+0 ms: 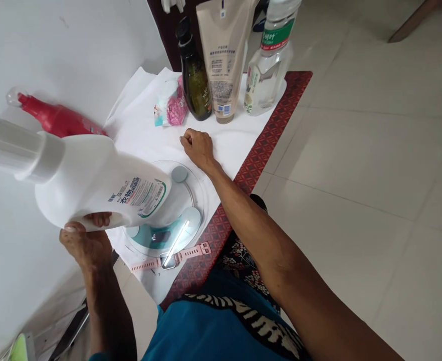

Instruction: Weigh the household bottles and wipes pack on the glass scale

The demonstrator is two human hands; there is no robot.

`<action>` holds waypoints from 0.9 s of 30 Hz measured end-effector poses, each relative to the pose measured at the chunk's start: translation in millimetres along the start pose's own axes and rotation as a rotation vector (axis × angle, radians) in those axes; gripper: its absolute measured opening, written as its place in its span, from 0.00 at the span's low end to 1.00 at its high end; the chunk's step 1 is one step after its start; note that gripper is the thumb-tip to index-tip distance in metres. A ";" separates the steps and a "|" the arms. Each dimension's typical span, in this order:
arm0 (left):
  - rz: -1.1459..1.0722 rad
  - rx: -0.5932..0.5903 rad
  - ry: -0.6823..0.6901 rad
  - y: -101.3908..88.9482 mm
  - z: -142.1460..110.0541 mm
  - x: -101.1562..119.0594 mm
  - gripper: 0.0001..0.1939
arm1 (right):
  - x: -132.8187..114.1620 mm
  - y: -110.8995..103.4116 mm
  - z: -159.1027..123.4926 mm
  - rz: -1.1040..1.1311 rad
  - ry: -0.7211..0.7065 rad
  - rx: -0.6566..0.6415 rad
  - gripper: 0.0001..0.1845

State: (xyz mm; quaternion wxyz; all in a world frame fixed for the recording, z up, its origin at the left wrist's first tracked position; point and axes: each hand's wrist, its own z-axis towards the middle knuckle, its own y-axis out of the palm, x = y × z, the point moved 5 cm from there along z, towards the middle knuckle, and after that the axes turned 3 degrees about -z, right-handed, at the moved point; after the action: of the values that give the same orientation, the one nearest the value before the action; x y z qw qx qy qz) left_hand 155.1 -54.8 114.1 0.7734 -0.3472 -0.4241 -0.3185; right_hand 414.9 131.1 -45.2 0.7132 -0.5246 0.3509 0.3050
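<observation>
The left hand (87, 245) is clamped on the handle of a large white bottle (89, 165), with fingers through the handle opening. The bottle is over a round glass scale (144, 235) on the surface (131, 108); whether its base bears on the glass cannot be determined from this angle. The right hand (199, 149) is on the white covering, fingers curled together; no item is seen in it, though its palm side is hidden. A pink-strapped watch (168, 260) lies at the scale's near rim, its buckle end over the patterned red border (258, 155). Beyond the right hand are a pink packet (175, 108), a dark pump bottle (196, 87), a beige tube (224, 60) and a transparent bottle (268, 77); a red bottle (61, 120) is by the wall (93, 45), partly behind the white one. Principal hazard, in judgement: the white bottle is bulky and held by one hand at the handle, so a slack grip or turned wrist could let it tip or drop, striking the glass. Bringing its base down off-centre could leave it unsteady. A low swing toward the body could catch the watch and push it off the edge. The pump bottle and tube stand close together; a knock from the right forearm (243, 210) or hand could topple both.
</observation>
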 end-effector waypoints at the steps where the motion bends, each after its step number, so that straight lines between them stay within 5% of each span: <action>1: -0.047 0.002 -0.039 1.9 1.5 -2.8 0.48 | -0.7 -0.7 -0.1 -0.001 0.002 0.001 0.12; 7: -0.169 0.114 -0.020 4.5 30.2 -5.7 0.49 | -4.9 -4.6 -1.0 -0.012 0.014 -0.011 0.12; 12: -0.220 0.168 0.083 30.5 82.9 -7.5 0.42 | -8.2 -8.1 -2.5 -0.030 0.037 -0.055 0.12; 18: -0.066 0.269 0.048 97.1 164.2 -37.3 0.27 | -10.0 -11.2 -2.4 -0.043 0.051 -0.071 0.13; 27: -0.051 0.184 -0.121 200.6 245.7 -72.7 0.26 | -7.1 -7.8 0.2 -0.058 0.055 -0.074 0.14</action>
State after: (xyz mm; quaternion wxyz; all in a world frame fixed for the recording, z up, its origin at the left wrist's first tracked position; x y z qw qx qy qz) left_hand 174.3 269.5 94.9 0.7667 -0.2823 -0.5061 -0.2763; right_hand 417.2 128.8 -35.1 0.6921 -0.5685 0.3435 0.2826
